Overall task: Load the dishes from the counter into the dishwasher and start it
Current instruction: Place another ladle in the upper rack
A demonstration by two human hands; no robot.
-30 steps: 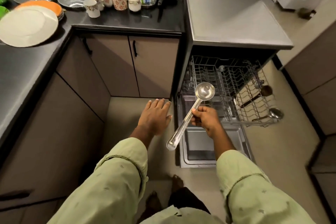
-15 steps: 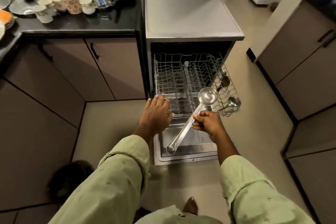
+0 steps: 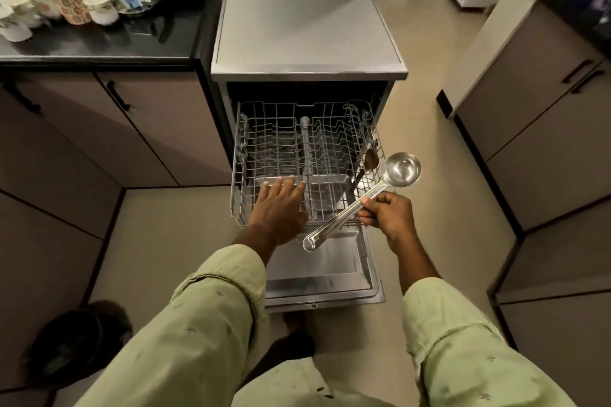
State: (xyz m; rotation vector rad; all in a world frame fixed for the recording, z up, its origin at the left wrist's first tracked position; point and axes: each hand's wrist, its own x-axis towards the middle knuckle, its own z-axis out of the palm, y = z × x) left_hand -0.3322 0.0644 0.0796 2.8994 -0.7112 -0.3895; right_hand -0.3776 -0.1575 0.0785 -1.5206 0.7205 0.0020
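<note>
The right hand (image 3: 388, 213) grips a long-handled shiny steel ladle (image 3: 360, 200) over the pulled-out grey wire dishwasher rack's (image 3: 284, 129) right edge. The left hand (image 3: 279, 208), fingers (image 3: 291, 183) straight, reaches over the rack's front.

Beige floor (image 3: 172, 225) runs between taupe, black-handled cabinets (image 3: 158, 129).

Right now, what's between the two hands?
The head view shows the ladle: its handle slants down between the left hand and the right hand, above the front wires of the rack.
</note>
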